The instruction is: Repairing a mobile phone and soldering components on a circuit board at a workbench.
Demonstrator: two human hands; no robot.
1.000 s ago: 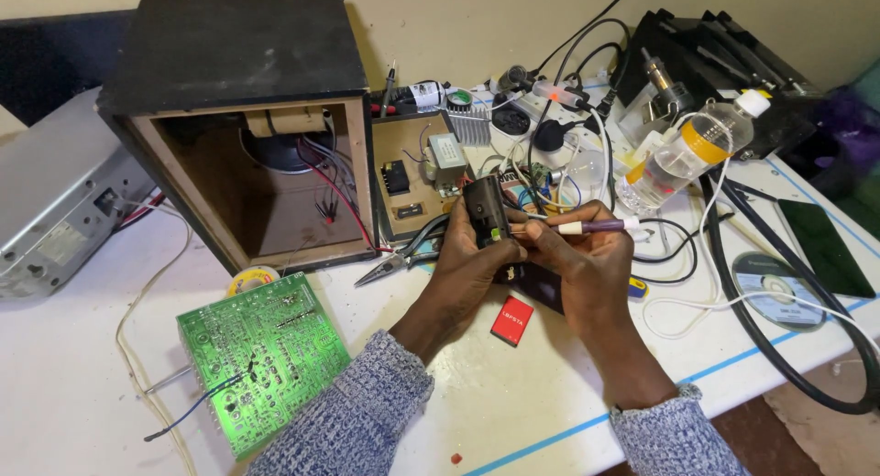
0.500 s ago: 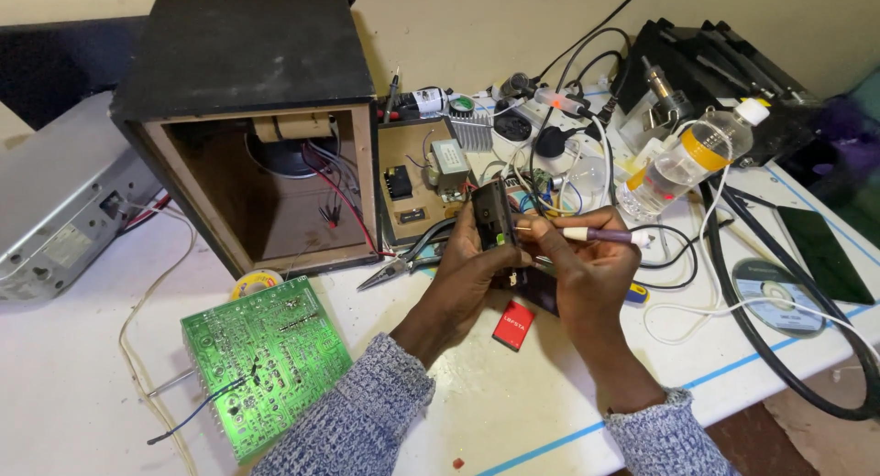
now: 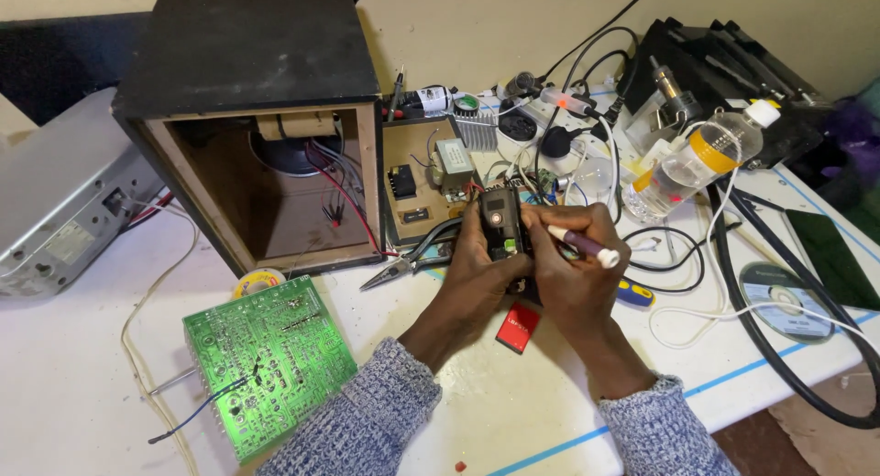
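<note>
Right of the open speaker cabinet [image 3: 266,155], I see my left hand [image 3: 477,274] gripping a small black device [image 3: 502,221], right hand [image 3: 573,265] fingers closed around a purple pen-like tool [image 3: 587,245]

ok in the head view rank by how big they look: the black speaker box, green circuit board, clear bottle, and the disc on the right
1. black speaker box
2. green circuit board
3. clear bottle
4. disc

Bottle and disc look close in size, so their order is unsure.

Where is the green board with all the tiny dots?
In the head view, the green circuit board lies low on the left of the white table, before the open speaker box.
</note>
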